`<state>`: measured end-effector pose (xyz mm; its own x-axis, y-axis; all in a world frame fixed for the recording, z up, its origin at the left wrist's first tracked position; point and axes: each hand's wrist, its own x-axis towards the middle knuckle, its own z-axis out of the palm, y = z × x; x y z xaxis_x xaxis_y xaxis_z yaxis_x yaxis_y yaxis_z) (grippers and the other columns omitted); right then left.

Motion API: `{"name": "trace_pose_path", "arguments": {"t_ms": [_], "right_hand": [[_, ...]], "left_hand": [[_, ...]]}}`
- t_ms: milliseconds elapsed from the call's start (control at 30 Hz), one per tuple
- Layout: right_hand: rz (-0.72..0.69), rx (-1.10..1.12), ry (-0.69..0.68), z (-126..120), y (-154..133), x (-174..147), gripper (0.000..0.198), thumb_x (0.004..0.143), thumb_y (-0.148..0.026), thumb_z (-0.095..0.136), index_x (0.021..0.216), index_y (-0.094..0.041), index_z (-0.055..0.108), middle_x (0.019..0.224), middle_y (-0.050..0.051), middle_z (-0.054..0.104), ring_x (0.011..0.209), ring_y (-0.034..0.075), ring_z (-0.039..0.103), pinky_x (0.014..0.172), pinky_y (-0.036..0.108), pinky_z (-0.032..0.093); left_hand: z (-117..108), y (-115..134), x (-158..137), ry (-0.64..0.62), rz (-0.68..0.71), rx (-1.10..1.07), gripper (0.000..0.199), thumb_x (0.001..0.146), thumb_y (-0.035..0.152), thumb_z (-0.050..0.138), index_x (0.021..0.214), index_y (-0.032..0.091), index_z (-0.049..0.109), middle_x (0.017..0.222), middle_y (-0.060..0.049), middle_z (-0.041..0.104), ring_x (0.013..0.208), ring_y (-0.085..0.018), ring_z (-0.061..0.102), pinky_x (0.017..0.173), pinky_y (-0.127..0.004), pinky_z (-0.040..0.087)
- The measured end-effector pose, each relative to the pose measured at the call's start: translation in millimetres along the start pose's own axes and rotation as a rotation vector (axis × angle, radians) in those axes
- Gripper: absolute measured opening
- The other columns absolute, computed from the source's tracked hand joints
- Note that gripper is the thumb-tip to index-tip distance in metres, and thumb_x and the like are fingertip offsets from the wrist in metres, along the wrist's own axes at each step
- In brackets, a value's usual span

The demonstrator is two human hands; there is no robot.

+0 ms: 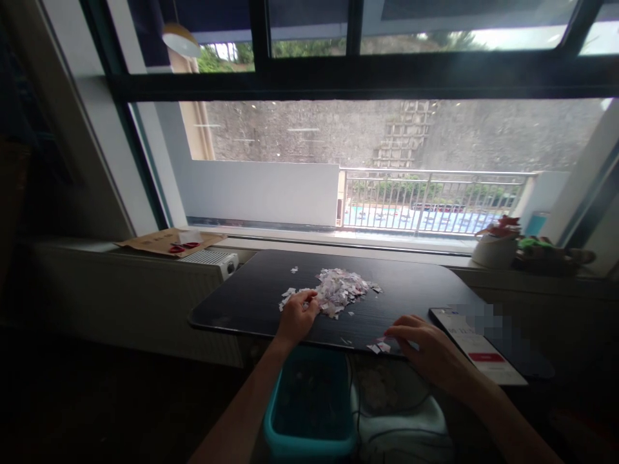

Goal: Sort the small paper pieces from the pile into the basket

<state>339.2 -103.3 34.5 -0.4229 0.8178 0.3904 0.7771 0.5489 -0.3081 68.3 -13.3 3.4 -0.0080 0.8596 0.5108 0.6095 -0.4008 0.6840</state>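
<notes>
A heap of torn paper scraps (341,287) lies in the middle of the dark table (406,277). My left hand (298,316) is at the heap's left side, thumb and fingers bent toward each other among the scraps; what they hold, if anything, cannot be made out. Close to the table's near edge, my right hand (420,338) reaches in from the right. Its fingers are stretched out, with the tips touching or just above a few loose paper pieces (380,347), and the thumb stands apart below. Under that edge, between my forearms, stands a turquoise bin (309,444).
A phone (476,348) with a lit screen lies right of my right hand. Beside the bin is a pale, curved object (406,425). On the windowsill are a brown paper bag (164,241) with red-handled scissors (184,247) and a white pot (496,248). A radiator (213,258) stands left.
</notes>
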Motion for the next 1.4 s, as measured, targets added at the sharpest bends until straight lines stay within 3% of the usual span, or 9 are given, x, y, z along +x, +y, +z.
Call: {"name": "trace_pose_path", "arguments": {"t_ms": [167,467,867,1033,1200,1400], "right_hand": [[0.047,-0.078,0.028,1,2,-5,0.03,0.084,-0.015,0.041,0.099,-0.026,0.065,0.094,0.004,0.063,0.086,0.017,0.057,0.076,0.028,0.044],[0.026,-0.085,-0.004,-4,-24,-18,0.031,0.085,-0.011,0.039,0.097,-0.023,0.066,0.092,0.005,0.063,0.083,0.016,0.056,0.074,0.027,0.045],[0.008,-0.095,-0.011,0,-25,-20,0.032,0.083,-0.011,0.041,0.098,-0.025,0.065,0.092,0.005,0.063,0.083,0.017,0.056,0.073,0.026,0.045],[0.07,-0.15,0.019,0,-26,0,0.034,0.083,-0.011,0.04,0.101,-0.026,0.065,0.092,0.004,0.064,0.086,0.017,0.056,0.076,0.028,0.044],[0.102,-0.213,-0.044,8,-31,16,0.034,0.082,-0.012,0.041,0.103,-0.026,0.064,0.091,0.004,0.064,0.084,0.018,0.056,0.067,0.027,0.043],[0.038,-0.243,-0.049,14,-40,-10,0.037,0.08,-0.005,0.041,0.107,-0.022,0.061,0.095,0.006,0.064,0.083,0.019,0.057,0.068,0.028,0.046]], "left_hand": [[0,0,0,0.004,0.003,0.001,0.027,0.077,0.029,0.047,0.093,0.017,0.066,0.095,-0.007,0.066,0.09,-0.019,0.06,0.081,-0.031,0.048],[0,0,0,0.011,0.006,0.009,0.027,0.077,0.028,0.047,0.093,0.016,0.066,0.094,-0.008,0.066,0.09,-0.019,0.06,0.083,-0.032,0.048],[1,-2,1,0.006,0.0,0.005,0.027,0.077,0.028,0.047,0.093,0.016,0.066,0.095,-0.008,0.066,0.091,-0.019,0.06,0.085,-0.033,0.047],[0,-1,0,0.007,0.0,0.001,0.027,0.077,0.027,0.047,0.093,0.016,0.066,0.096,-0.008,0.066,0.09,-0.019,0.061,0.081,-0.032,0.048],[0,-1,0,0.015,0.0,0.007,0.026,0.077,0.026,0.048,0.093,0.017,0.066,0.094,-0.007,0.067,0.088,-0.018,0.061,0.081,-0.031,0.048],[0,2,-1,0.02,0.002,-0.002,0.026,0.078,0.027,0.048,0.093,0.017,0.066,0.097,-0.007,0.066,0.092,-0.019,0.06,0.08,-0.03,0.048]]}}
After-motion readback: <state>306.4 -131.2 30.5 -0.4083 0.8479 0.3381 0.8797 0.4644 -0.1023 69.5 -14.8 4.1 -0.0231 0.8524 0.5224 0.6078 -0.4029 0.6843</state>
